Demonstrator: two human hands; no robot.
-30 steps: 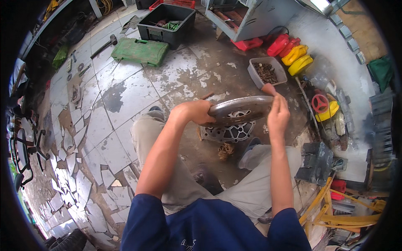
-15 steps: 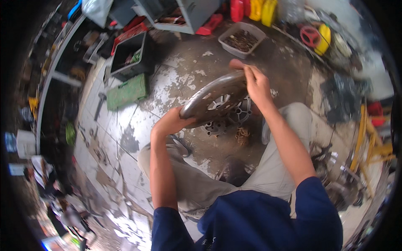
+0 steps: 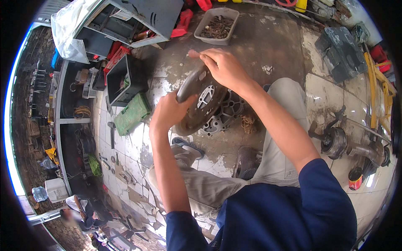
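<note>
A dark, round metal disc (image 3: 207, 108) with holes and a light spoked centre stands tilted between my hands, above the floor between my knees. My left hand (image 3: 167, 111), partly blurred, is closed around its left rim. At the upper rim my right hand (image 3: 224, 67) grips the disc. A small reddish-brown piece (image 3: 193, 53) sticks out at the right fingertips, too blurred to name. Behind the disc lies a holed metal plate (image 3: 228, 111), partly hidden. A clump of brown stringy material (image 3: 248, 124) lies to its right.
A grey tub of small metal parts (image 3: 215, 25) stands ahead. At left are a black crate (image 3: 125, 79), a green case (image 3: 133, 113) and a hammer (image 3: 112, 134). A dark case (image 3: 341, 54) and a metal axle-like part (image 3: 347, 146) lie right. A person (image 3: 81, 213) sits far left.
The disc has tipped steeper and shows more of its face. Both hands have moved left in the picture with it. The whole view has shifted, bringing more of the left shelves into sight.
</note>
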